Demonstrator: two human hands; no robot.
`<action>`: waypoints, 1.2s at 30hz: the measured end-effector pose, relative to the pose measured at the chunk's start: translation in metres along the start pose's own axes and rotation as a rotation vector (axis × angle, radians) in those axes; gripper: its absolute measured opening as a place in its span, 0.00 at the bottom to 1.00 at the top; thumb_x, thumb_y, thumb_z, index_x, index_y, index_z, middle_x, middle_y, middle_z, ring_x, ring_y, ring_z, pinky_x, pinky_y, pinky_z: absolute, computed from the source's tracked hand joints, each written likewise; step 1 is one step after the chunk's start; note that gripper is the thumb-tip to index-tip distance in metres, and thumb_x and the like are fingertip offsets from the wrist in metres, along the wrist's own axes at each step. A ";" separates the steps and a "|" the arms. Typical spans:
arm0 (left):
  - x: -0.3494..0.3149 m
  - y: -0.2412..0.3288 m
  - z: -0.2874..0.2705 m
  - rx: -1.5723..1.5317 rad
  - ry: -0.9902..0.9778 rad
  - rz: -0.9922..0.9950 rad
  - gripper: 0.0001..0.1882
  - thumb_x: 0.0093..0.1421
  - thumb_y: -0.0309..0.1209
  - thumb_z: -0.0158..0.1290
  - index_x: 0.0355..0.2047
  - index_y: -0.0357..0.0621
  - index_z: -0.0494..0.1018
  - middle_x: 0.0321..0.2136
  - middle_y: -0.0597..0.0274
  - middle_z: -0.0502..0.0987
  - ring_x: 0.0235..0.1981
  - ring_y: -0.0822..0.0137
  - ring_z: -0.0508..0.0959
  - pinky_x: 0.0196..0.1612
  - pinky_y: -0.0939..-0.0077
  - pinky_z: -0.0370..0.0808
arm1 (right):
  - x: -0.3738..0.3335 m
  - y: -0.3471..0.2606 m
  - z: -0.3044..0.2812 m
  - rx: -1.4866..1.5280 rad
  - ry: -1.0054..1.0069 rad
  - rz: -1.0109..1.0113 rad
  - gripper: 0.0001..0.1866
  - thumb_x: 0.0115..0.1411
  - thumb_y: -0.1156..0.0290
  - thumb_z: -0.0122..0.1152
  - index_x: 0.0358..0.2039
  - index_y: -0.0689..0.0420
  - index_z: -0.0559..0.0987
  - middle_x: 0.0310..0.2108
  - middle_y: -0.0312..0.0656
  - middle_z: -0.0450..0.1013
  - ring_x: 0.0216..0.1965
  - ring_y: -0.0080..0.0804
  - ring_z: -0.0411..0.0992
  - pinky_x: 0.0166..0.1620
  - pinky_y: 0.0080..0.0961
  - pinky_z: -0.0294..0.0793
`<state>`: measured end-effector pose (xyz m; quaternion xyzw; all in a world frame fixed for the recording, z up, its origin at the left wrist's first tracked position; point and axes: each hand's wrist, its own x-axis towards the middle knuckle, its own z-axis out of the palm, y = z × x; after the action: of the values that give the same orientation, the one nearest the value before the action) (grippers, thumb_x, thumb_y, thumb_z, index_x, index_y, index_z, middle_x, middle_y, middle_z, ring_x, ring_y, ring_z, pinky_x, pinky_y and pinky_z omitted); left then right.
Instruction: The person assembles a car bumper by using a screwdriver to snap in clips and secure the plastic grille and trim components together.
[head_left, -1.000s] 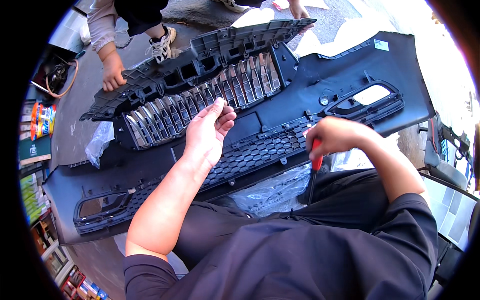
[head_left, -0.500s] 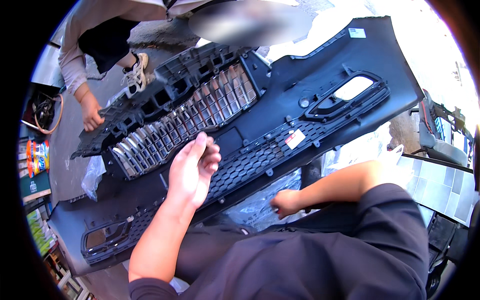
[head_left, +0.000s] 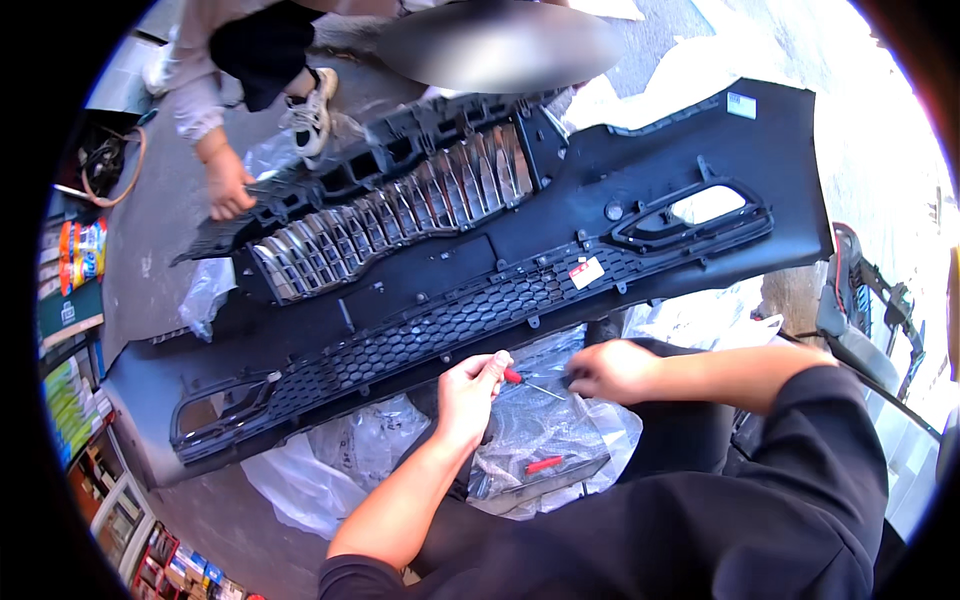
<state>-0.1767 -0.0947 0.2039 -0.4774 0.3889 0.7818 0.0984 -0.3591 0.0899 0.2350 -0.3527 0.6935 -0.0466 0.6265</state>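
Note:
My left hand point(head_left: 472, 398) is closed round the red handle of a screwdriver point(head_left: 513, 376), whose thin metal shaft points toward my right hand point(head_left: 612, 372). The fingers of that right hand are curled together close to the shaft's tip. What they hold, if anything, is too blurred to make out. Both hands are in front of the near edge of a black car bumper point(head_left: 450, 265), laid with its inner side showing. A chrome-slatted grille point(head_left: 395, 210) is set in its far side. Below my hands, a red-handled tool point(head_left: 545, 465) lies on clear plastic wrapping point(head_left: 590, 430).
Across the bumper, a co-worker's hand point(head_left: 228, 185) is by the grille's black frame point(head_left: 350, 165). Shelves with packages point(head_left: 75, 400) line the left. A dark chair-like thing point(head_left: 860, 310) stands at right. More plastic film point(head_left: 310, 480) lies under the bumper's near edge.
My left hand has come down from over the bumper toward my right hand, and the screwdriver now shows in it. My right hand has risen slightly. The whole view has shifted.

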 end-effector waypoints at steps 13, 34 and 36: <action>-0.189 0.032 0.056 -0.574 -0.189 -0.288 0.16 0.73 0.41 0.50 0.40 0.40 0.78 0.34 0.58 0.83 0.32 0.67 0.82 0.35 0.72 0.80 | -0.480 0.091 0.083 0.202 0.422 0.934 0.19 0.58 0.57 0.66 0.40 0.60 0.85 0.36 0.52 0.83 0.41 0.46 0.81 0.48 0.38 0.79; -0.147 0.295 0.155 -0.513 -0.014 0.063 0.12 0.72 0.24 0.44 0.52 0.36 0.73 0.44 0.51 0.80 0.43 0.60 0.82 0.46 0.70 0.82 | -0.640 0.090 0.108 1.079 0.749 0.684 0.14 0.67 0.69 0.61 0.47 0.66 0.79 0.30 0.42 0.80 0.25 0.26 0.76 0.26 0.24 0.75; -0.139 0.300 0.166 -0.543 -0.003 0.062 0.12 0.72 0.24 0.45 0.52 0.39 0.74 0.42 0.53 0.81 0.40 0.61 0.82 0.45 0.72 0.82 | -0.662 0.093 0.112 1.107 0.779 0.722 0.13 0.67 0.69 0.61 0.46 0.65 0.80 0.30 0.42 0.79 0.24 0.26 0.75 0.26 0.24 0.74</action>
<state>-0.3724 -0.1513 0.5129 -0.4732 0.1795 0.8606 -0.0564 -0.3208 0.5643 0.7175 0.3028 0.8119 -0.3002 0.3987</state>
